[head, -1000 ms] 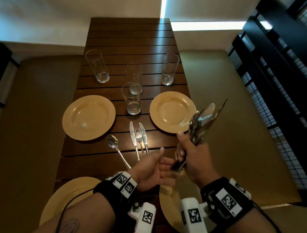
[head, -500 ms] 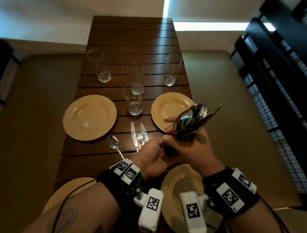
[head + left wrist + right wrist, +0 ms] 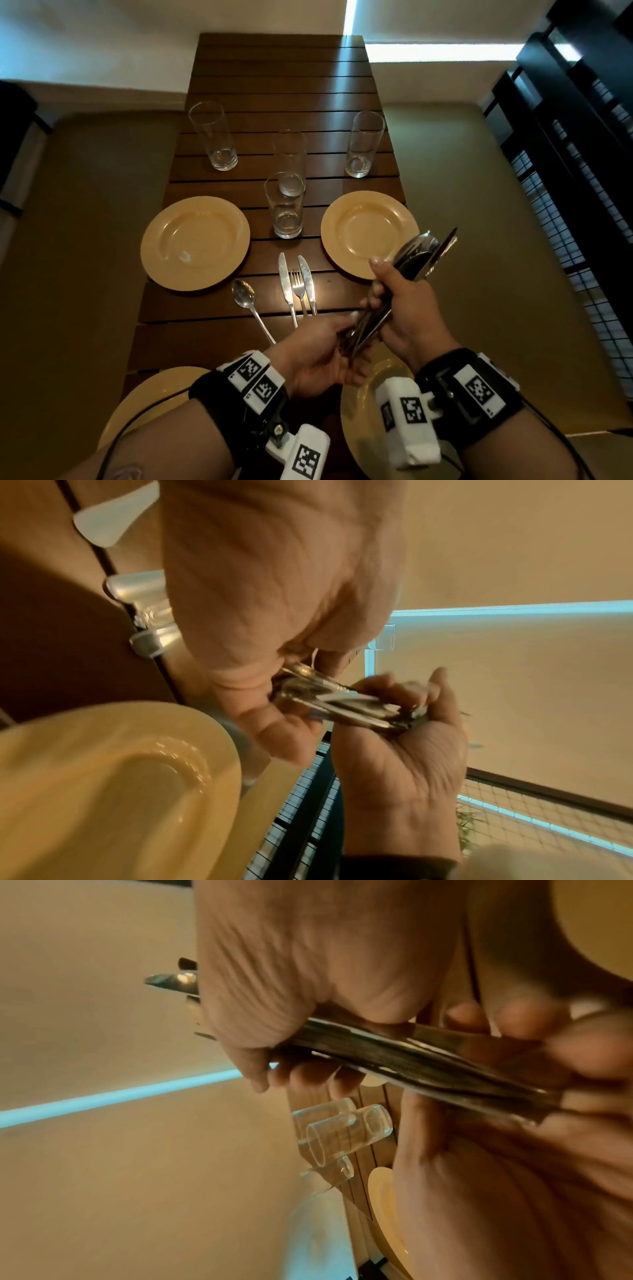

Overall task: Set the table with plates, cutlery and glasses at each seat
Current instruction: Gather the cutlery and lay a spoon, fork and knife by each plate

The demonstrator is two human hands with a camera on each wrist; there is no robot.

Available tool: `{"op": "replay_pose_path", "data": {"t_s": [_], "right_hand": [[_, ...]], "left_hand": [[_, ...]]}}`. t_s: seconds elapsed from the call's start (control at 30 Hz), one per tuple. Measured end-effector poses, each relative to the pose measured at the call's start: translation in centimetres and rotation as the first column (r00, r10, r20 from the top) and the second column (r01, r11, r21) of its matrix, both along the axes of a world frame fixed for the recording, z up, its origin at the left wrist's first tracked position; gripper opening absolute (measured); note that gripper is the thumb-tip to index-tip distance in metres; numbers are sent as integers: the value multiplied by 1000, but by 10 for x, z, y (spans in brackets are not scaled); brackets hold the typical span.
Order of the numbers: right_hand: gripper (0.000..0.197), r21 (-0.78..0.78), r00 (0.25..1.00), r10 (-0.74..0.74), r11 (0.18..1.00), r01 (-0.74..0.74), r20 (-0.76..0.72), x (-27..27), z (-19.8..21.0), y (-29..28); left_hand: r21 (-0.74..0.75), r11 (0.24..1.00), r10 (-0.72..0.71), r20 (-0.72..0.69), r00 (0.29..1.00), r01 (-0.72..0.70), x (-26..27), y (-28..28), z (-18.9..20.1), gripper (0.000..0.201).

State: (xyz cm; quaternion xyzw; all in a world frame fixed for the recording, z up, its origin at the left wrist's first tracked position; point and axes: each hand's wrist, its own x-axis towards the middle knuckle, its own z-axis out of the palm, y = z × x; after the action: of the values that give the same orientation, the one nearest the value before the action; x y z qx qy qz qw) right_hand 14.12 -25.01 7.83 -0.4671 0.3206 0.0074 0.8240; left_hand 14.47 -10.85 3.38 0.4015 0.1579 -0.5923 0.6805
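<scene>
My right hand (image 3: 380,287) grips a bundle of knives, spoons and forks (image 3: 416,255) mid-shaft, heads pointing up and right above the table's right edge. My left hand (image 3: 349,329) pinches the bundle's handle ends (image 3: 349,704) from below. Both hands hover over the near right yellow plate (image 3: 359,404). Three more yellow plates lie at near left (image 3: 150,401), far left (image 3: 195,243) and far right (image 3: 363,222). A spoon (image 3: 245,298), two knives (image 3: 286,284) and a fork (image 3: 298,284) lie mid-table. Several empty glasses (image 3: 284,209) stand beyond.
The dark slatted wooden table (image 3: 281,78) runs away from me, its far half bare. Olive bench seats (image 3: 68,257) flank it on both sides. A black metal grille (image 3: 582,171) stands at the right. The glasses (image 3: 346,1129) also show in the right wrist view.
My left hand has slid from beside the bundle down to its handle ends and taken hold. The bundle has tipped so its heads point up and right.
</scene>
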Motion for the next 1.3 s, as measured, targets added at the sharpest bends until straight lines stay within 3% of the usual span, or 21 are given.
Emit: {"op": "replay_pose_path", "data": {"t_s": [0.07, 0.13, 0.2, 0.27, 0.37, 0.43, 0.53, 0.73, 0.93, 1.07, 1.3], "right_hand": [[16, 128, 994, -52, 990, 64, -96, -2, -12, -6], [18, 260, 986, -48, 962, 89, -158, -10, -24, -12], [20, 352, 983, -19, 932, 84, -184, -20, -31, -16], [23, 399, 980, 9, 914, 72, -197, -27, -36, -17], [27, 444, 977, 30, 893, 70, -213, -36, -40, -16], [27, 469, 975, 34, 880, 75, -219, -40, -42, -15], [27, 489, 973, 34, 868, 85, -229, -46, -42, -15], [25, 479, 965, 43, 873, 91, -261, -49, -42, -14], [24, 474, 963, 52, 876, 84, -265, -57, -43, -13], [23, 467, 962, 52, 881, 83, -269, -63, -40, -13], [22, 458, 961, 55, 885, 78, -270, -67, -36, -14]], "left_hand": [[107, 993, -66, 87, 994, 57, 2, 10, -6, 46], [325, 945, -45, 251, 967, -40, 11, 19, -16, 39], [561, 812, -145, 463, 875, -162, 27, 27, -29, 30], [731, 630, -358, 573, 738, -262, 45, 33, -40, 21], [883, 405, -640, 458, 617, -235, 62, 36, -49, 23], [930, 322, -721, 362, 591, -177, 67, 34, -55, 22], [935, 323, -688, 339, 641, -148, 73, 31, -68, 28], [909, 404, -457, 300, 837, -105, 77, 32, -65, 18], [920, 376, -502, 306, 809, -114, 74, 33, -67, 15], [919, 355, -545, 350, 762, -168, 66, 25, -62, 22], [932, 319, -579, 335, 743, -172, 63, 21, -61, 27]]}}
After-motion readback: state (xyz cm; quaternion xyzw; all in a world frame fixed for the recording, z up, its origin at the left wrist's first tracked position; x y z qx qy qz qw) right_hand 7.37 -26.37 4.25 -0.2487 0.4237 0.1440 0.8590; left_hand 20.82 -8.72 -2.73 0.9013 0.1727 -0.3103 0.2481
